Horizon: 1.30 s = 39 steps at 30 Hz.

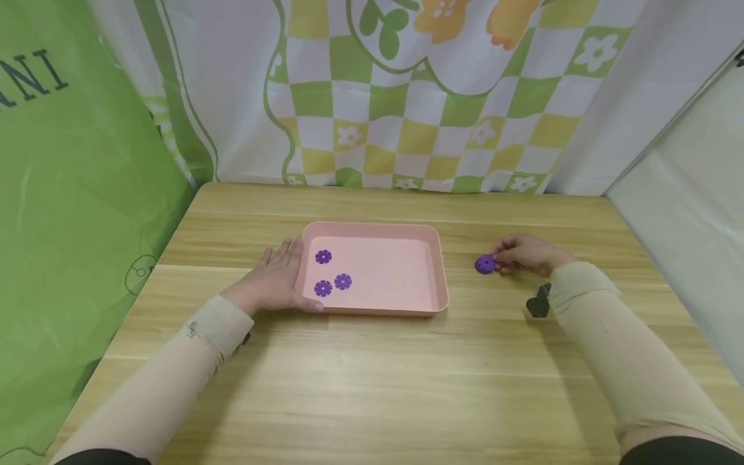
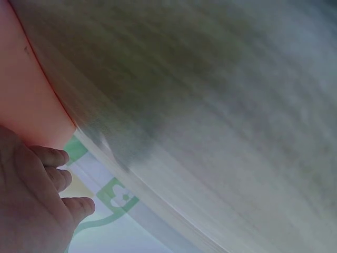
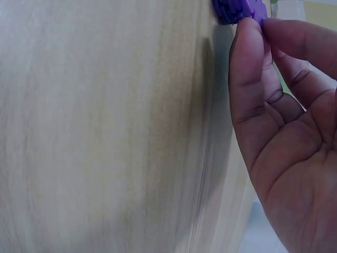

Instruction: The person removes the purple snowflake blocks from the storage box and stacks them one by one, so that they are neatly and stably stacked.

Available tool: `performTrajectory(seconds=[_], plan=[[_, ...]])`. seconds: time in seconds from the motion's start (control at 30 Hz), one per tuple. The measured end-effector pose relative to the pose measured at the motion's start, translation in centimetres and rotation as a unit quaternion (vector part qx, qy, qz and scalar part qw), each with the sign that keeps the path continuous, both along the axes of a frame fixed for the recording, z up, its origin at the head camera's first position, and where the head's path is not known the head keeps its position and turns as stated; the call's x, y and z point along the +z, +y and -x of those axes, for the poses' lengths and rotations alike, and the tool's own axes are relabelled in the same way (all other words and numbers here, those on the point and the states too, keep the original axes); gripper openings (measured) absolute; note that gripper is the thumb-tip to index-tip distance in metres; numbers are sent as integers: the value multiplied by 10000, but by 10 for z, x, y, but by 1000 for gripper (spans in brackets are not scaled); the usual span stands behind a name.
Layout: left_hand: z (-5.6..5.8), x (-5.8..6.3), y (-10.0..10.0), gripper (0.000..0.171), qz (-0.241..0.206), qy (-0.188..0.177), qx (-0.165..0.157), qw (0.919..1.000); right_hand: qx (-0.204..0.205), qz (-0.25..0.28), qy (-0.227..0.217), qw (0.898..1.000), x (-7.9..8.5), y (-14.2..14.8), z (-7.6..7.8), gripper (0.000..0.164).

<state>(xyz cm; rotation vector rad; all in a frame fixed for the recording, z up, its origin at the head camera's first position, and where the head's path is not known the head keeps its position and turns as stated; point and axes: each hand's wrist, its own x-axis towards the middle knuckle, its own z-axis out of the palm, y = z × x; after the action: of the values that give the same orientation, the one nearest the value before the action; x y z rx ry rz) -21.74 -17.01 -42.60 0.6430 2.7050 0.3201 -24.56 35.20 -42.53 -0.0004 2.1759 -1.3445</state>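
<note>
A shallow pink tray (image 1: 395, 271) lies on the wooden table. Three purple notched discs, a back one (image 1: 323, 257), a front one (image 1: 323, 288) and one beside it (image 1: 343, 281), lie flat in its left part. My left hand (image 1: 276, 278) rests against the tray's left side, fingers extended along it and thumb at the front rim. Right of the tray, my right hand (image 1: 526, 253) pinches a purple notched disc (image 1: 485, 263) between thumb and fingertip. In the right wrist view, more purple notched edges (image 3: 226, 11) show right beside the pinched one, close over the table.
The wooden table (image 1: 372, 381) reaches back to a checked green, yellow and white curtain (image 1: 395, 103). Green fabric (image 1: 70, 194) hangs on the left, a pale sheet (image 1: 686, 194) on the right. A small black device (image 1: 539, 305) sits under the right wrist.
</note>
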Motion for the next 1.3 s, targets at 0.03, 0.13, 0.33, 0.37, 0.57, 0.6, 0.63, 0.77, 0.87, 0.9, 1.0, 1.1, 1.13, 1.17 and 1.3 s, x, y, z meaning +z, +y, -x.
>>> performTrajectory(seconds=[0.03, 0.13, 0.33, 0.37, 0.57, 0.6, 0.63, 0.77, 0.87, 0.9, 1.0, 1.1, 1.13, 1.17, 1.3], plan=[[0, 0, 0, 152, 0, -5, 3, 10000, -5, -6, -9, 10000, 0, 0, 0, 21], [0, 0, 0, 152, -36, -18, 18, 10000, -43, -35, -19, 10000, 0, -2, 0, 21], [0, 1, 0, 152, -86, -33, 3, 10000, -55, -80, -6, 10000, 0, -3, 0, 22], [0, 1, 0, 152, -94, -37, 0, 9999, -55, -62, -12, 10000, 0, -3, 0, 22], [1, 1, -1, 152, -108, -41, 4, 9999, -31, 3, -10, 10000, -2, -3, 0, 22], [1, 1, -1, 152, -105, -43, 5, 9999, -18, -2, 3, 10000, -2, -3, 0, 22], [1, 1, -1, 152, -108, -44, 4, 9999, -30, 5, 6, 10000, -2, -3, 0, 22], [1, 0, -1, 152, -117, -46, 3, 9999, -73, 20, -6, 10000, 0, -3, -2, 22], [2, -1, -1, 152, -131, -30, -15, 9999, -80, 66, -11, 9999, 0, -3, -3, 22], [2, -2, -1, 152, -138, -22, -24, 9999, -100, 96, -18, 9999, 0, -3, -3, 21], [2, -3, -1, 151, -145, -18, -35, 9999, -111, 166, -20, 9998, -2, -2, -2, 19], [2, -3, -1, 151, -110, -9, -45, 9999, -144, 227, -41, 9996, -4, -1, -1, 18], [2, -3, -1, 152, -97, -3, -48, 9999, -144, 227, -41, 9996, -5, -1, 0, 18], [3, -4, -1, 152, -73, 2, -54, 10000, -144, 242, -44, 9996, -5, 0, 0, 18], [4, -5, -1, 153, -39, 30, -64, 10000, -124, 234, -31, 9996, -5, 0, 0, 18]])
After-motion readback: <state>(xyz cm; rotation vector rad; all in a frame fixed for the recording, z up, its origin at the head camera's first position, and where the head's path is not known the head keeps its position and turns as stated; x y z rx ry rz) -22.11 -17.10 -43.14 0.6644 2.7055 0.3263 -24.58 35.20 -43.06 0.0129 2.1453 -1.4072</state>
